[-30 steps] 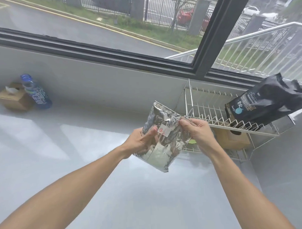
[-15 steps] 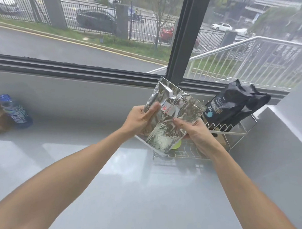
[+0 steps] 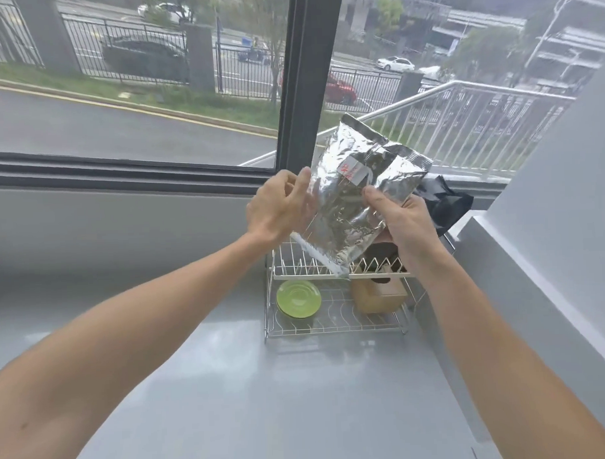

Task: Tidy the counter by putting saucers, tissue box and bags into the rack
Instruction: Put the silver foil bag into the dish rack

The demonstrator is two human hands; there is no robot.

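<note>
A crinkled silver foil bag (image 3: 355,200) with a small white label hangs tilted above the white wire rack (image 3: 297,269). My right hand (image 3: 402,222) grips its right side from below. My left hand (image 3: 279,206) touches the bag's left edge with its fingers loosely spread. On the rack's lower shelf lie a green saucer (image 3: 298,298) at the left and a brown tissue box (image 3: 378,293) at the right. A black bag (image 3: 446,203) rests on the upper shelf, mostly hidden behind the foil bag and my right hand.
The rack stands on a grey counter (image 3: 248,385) against the window sill (image 3: 121,174). A grey wall (image 3: 551,227) rises close on the right of the rack.
Both hands have carried the foil bag up and to the right, from in front of the rack to above its upper shelf. The left hand's grip has loosened to a touch.
</note>
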